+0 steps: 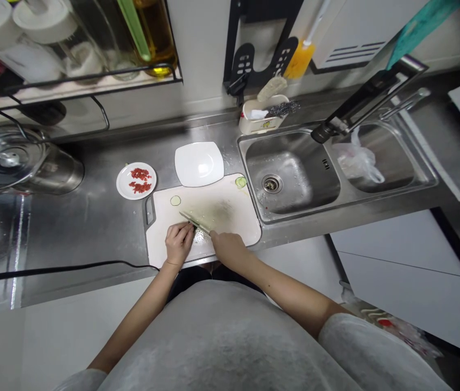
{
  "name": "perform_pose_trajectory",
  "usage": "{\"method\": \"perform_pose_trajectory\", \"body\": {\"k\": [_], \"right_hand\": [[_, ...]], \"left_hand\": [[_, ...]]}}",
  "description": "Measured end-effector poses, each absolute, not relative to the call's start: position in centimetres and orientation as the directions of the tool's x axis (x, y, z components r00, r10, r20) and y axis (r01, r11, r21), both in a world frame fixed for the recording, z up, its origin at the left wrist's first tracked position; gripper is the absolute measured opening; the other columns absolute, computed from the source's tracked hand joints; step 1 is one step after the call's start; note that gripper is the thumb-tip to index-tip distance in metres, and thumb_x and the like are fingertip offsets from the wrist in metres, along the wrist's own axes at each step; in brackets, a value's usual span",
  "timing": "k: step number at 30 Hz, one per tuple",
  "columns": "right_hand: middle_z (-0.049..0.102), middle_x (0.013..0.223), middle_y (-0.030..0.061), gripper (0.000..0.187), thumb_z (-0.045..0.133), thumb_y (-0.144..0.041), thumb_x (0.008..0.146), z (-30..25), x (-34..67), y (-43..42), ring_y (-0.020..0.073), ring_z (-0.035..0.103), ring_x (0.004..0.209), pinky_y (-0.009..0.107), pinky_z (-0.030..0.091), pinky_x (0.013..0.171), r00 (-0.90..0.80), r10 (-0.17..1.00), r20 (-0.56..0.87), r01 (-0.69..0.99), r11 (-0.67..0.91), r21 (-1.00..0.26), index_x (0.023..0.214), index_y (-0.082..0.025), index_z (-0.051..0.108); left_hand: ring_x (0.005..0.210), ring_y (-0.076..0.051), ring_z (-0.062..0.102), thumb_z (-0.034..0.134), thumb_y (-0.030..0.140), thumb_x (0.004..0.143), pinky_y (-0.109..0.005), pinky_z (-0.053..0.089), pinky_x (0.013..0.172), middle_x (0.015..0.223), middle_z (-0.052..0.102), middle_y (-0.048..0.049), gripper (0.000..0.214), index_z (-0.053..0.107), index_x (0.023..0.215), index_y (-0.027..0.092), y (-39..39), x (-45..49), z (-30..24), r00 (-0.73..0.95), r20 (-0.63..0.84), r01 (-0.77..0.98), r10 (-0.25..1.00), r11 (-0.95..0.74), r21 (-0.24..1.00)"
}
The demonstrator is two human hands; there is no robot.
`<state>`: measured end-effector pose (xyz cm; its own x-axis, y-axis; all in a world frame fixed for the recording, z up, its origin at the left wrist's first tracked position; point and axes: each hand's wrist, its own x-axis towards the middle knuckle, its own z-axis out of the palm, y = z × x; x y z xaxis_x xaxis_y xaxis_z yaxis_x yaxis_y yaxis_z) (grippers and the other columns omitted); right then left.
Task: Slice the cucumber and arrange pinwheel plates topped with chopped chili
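Cutting appears to be partway through on the white rectangular grey-edged chopping board [240, 217]. The right hand [230, 250] has its fingers wrapped around the handle of the narrow-bladed knife [203, 227]; the left hand [180, 243] has its fingertips bunched beside the blade, though whether they pinch a piece I cannot tell. Done, it seems: the pale green round slice [175, 200] at far left and the green-rimmed slices [240, 182] at far right, all on the board, plus red chopped bits [140, 174] on the round white plate [121, 182]. Any cutting left likely sits under those bunched fingertips.
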<state>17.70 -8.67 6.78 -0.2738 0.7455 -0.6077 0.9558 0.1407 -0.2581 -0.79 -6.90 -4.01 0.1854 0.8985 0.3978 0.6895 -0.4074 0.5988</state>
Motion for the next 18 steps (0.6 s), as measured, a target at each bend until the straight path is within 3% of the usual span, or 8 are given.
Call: {"method": "perform_pose_trajectory", "body": {"k": [18], "right_hand": [[0.07, 0.09, 0.013, 0.023, 0.047, -0.013, 0.088, 6.7, 17.6, -7.2, 0.022, 0.068, 0.084, 0.028, 0.047, 0.069, -0.311, 0.726, -0.613, 0.946, 0.173, -0.276, 0.109, -0.015, 0.054]], "left_hand": [[0.087, -0.017, 0.06, 0.057, 0.022, 0.087, -0.034, 0.047, 0.081, 0.088, 0.068, -0.0057, 0.014, 0.069, 0.095, 0.021, -6.8, -0.8, -3.9, 0.175, 0.392, 0.685, 0.903, -0.398, 0.611]]}}
